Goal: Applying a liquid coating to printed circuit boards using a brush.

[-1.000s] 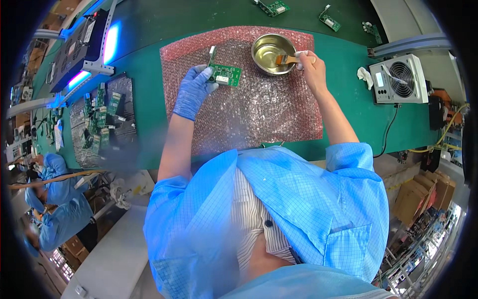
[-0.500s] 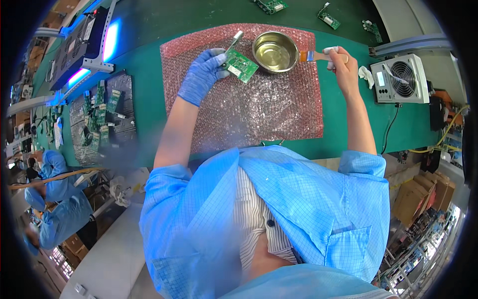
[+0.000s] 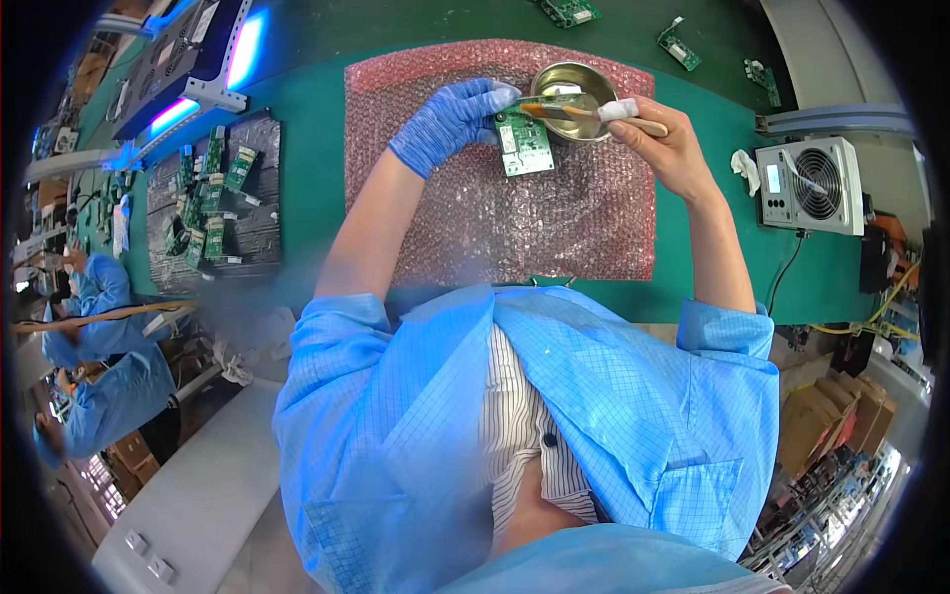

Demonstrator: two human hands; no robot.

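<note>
My left hand (image 3: 457, 121), in a blue glove, grips a green circuit board (image 3: 526, 148) by its left edge, above the bubble wrap. In my bare right hand (image 3: 661, 141), which has white coverings on some fingertips, is a flat paintbrush (image 3: 584, 112) with a wooden handle. Its bristles point left and lie across the upper part of the board; whether they touch it I cannot tell. Just behind the board and brush stands a round metal bowl (image 3: 606, 81) holding a clear yellowish liquid, partly hidden by the brush and my right hand.
Reddish bubble wrap (image 3: 445, 238) covers the green mat. Several circuit boards (image 3: 213, 203) lie on a dark sheet at left, below a lamp unit (image 3: 183, 64) glowing blue. A fan box (image 3: 811, 185) and crumpled white tissue (image 3: 745, 172) are at right. Two co-workers in blue sit at far left.
My right hand has brought the brush left from the bowl's right rim to over the board. The board has been turned in my left hand. The whole view has shifted slightly.
</note>
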